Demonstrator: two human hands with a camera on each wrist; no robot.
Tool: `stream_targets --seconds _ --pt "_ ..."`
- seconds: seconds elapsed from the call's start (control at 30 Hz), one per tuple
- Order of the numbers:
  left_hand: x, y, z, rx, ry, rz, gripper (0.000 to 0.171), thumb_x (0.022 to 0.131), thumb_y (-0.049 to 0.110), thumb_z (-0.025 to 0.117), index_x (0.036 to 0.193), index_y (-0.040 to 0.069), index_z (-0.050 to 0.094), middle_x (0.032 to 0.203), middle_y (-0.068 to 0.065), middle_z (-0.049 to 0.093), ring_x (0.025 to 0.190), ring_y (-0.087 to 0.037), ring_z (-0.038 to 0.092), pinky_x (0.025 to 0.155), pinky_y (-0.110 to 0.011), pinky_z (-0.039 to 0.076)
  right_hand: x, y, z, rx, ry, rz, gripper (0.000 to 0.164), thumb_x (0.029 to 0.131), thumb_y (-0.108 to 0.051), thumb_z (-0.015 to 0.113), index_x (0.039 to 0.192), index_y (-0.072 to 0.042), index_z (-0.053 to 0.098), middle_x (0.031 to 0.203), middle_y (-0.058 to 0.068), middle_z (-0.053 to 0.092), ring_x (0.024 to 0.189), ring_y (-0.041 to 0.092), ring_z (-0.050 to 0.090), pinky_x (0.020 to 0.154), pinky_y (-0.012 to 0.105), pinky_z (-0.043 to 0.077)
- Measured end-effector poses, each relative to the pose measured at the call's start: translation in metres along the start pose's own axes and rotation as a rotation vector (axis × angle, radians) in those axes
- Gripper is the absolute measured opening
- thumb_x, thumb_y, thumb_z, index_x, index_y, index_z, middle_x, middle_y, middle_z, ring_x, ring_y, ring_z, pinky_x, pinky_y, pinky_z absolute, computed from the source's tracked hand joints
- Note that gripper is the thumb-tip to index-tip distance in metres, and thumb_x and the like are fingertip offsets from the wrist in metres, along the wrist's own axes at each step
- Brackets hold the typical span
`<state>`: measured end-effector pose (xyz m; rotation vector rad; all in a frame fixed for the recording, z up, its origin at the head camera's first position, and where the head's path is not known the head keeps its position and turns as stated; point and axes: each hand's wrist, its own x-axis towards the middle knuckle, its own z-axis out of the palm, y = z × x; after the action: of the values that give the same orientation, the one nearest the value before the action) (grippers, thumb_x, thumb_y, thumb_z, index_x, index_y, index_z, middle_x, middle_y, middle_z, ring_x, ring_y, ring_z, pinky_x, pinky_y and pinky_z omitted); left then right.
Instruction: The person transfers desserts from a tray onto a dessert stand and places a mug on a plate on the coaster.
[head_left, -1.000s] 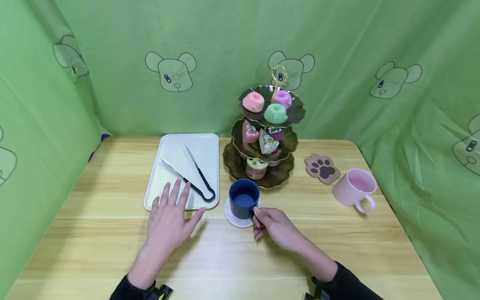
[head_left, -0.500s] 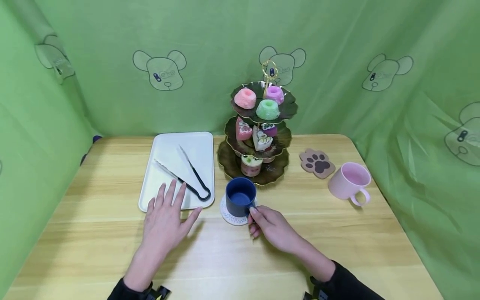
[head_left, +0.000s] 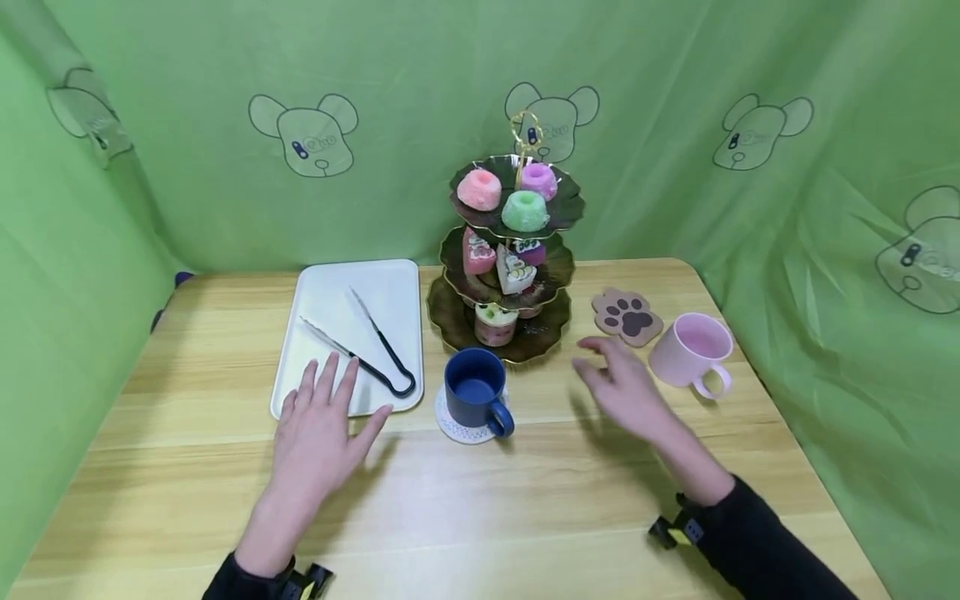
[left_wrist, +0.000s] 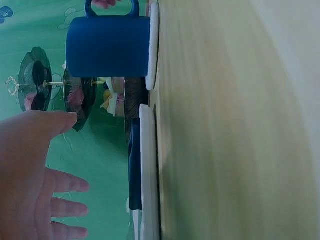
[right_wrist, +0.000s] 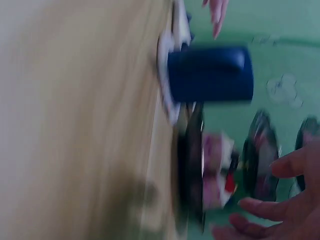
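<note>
A dark blue mug (head_left: 474, 388) stands upright on a round white coaster (head_left: 459, 432), its handle turned to the front right. My right hand (head_left: 626, 392) is above the table between that mug and the pink mug (head_left: 690, 350), fingers loosely bent around nothing. Near its fingertips lies a brown paw-shaped coaster (head_left: 627, 318). My left hand (head_left: 318, 429) hovers with spread fingers over the front edge of the white tray (head_left: 307, 287). Black-handled tongs (head_left: 386, 354) lie spread apart on the tray, close to the left fingertips.
Behind the blue mug rises a three-tier dark stand (head_left: 551, 333) with a gold handle. Toy sweets fill it, including a green ring cake (head_left: 525, 211) on top and a cake slice (head_left: 515, 271) in the middle. Green cloth (head_left: 420, 125) walls in the wooden table.
My right hand has let go of the blue mug's handle and moved right, toward the paw coaster and pink mug. The head view has shifted slightly; the left hand keeps its place over the tray.
</note>
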<state>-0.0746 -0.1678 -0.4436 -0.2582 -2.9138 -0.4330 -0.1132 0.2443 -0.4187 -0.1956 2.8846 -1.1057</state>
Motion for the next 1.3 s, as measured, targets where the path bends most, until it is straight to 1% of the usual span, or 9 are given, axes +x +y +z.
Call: stream_targets --seconds 0.1,0.2,0.4,0.6,0.7,0.87,1.0,1.17,1.3 --pt "0.002 -0.001 -0.004 0.000 0.000 -0.006 0.085 0.103 0.066 0.052 0.162 0.006 0.040 0.169 -0.026 0.029 0.154 -0.053 0.023 0.116 -0.075 0.027 0.018 0.016 -0.010 -0.169 -0.025 0.057 0.067 0.110 -0.039 0.052 0.156 0.010 0.039 0.159 0.038 0.032 0.142 0.057 0.038 0.115 0.072 0.033" --pt "0.003 -0.002 -0.008 -0.008 0.003 -0.016 0.085 0.103 0.066 0.052 0.162 0.005 0.040 0.169 -0.026 0.027 0.154 -0.053 0.022 0.116 -0.076 0.025 0.036 0.030 -0.012 -0.298 -0.064 0.098 0.080 0.109 -0.040 0.053 0.157 0.018 0.027 0.160 0.046 0.020 0.146 0.063 0.027 0.118 0.072 0.027" --pt "0.004 -0.002 -0.011 -0.013 0.003 -0.017 0.086 0.103 0.066 0.051 0.162 0.005 0.040 0.170 -0.025 0.026 0.154 -0.053 0.022 0.116 -0.075 0.024 0.069 0.056 -0.012 -0.408 -0.114 0.192 0.085 0.107 -0.036 0.048 0.155 0.026 0.013 0.156 0.055 0.004 0.148 0.068 0.009 0.122 0.072 0.014" --pt "0.003 0.000 -0.011 -0.017 0.006 -0.016 0.087 0.103 0.067 0.051 0.163 0.006 0.037 0.170 -0.025 0.027 0.154 -0.053 0.022 0.116 -0.075 0.025 0.095 0.077 -0.014 -0.491 -0.218 0.276 0.084 0.105 -0.037 0.039 0.154 0.026 0.012 0.152 0.059 0.005 0.144 0.073 0.009 0.118 0.079 0.010" --pt "0.002 0.000 -0.011 -0.013 0.015 -0.015 0.087 0.103 0.067 0.052 0.164 0.006 0.036 0.169 -0.025 0.028 0.154 -0.053 0.023 0.116 -0.075 0.025 0.094 0.072 -0.016 -0.529 -0.251 0.282 0.080 0.105 -0.038 0.039 0.156 0.022 0.021 0.152 0.056 0.015 0.141 0.073 0.018 0.115 0.080 0.015" --pt "0.002 -0.001 -0.013 -0.017 0.037 -0.017 0.087 0.103 0.065 0.053 0.165 0.007 0.034 0.168 -0.025 0.030 0.154 -0.052 0.023 0.115 -0.075 0.026 0.076 0.042 -0.016 -0.550 -0.254 0.238 0.068 0.107 -0.035 0.041 0.157 0.010 0.036 0.157 0.049 0.022 0.144 0.069 0.023 0.115 0.080 0.021" --pt "0.002 -0.002 -0.013 -0.025 0.037 -0.016 0.087 0.103 0.065 0.053 0.165 0.007 0.034 0.169 -0.025 0.029 0.154 -0.052 0.023 0.115 -0.076 0.026 0.061 0.031 -0.007 -0.547 -0.240 0.177 0.065 0.107 -0.032 0.046 0.157 0.008 0.040 0.156 0.050 0.023 0.144 0.067 0.027 0.113 0.079 0.026" --pt "0.001 -0.002 -0.012 -0.022 0.038 -0.015 0.086 0.103 0.064 0.054 0.164 0.007 0.036 0.169 -0.025 0.029 0.153 -0.052 0.024 0.115 -0.076 0.027 0.042 0.024 0.006 -0.576 -0.184 0.102 0.059 0.105 -0.028 0.050 0.153 0.005 0.049 0.149 0.049 0.036 0.134 0.064 0.041 0.103 0.075 0.041" --pt "0.001 -0.003 -0.012 -0.016 0.037 -0.017 0.086 0.103 0.065 0.054 0.164 0.006 0.036 0.169 -0.024 0.029 0.153 -0.053 0.025 0.115 -0.075 0.028 0.026 0.016 0.017 -0.594 -0.150 0.059 0.054 0.106 -0.027 0.051 0.151 0.003 0.053 0.146 0.047 0.043 0.133 0.061 0.045 0.101 0.077 0.042"
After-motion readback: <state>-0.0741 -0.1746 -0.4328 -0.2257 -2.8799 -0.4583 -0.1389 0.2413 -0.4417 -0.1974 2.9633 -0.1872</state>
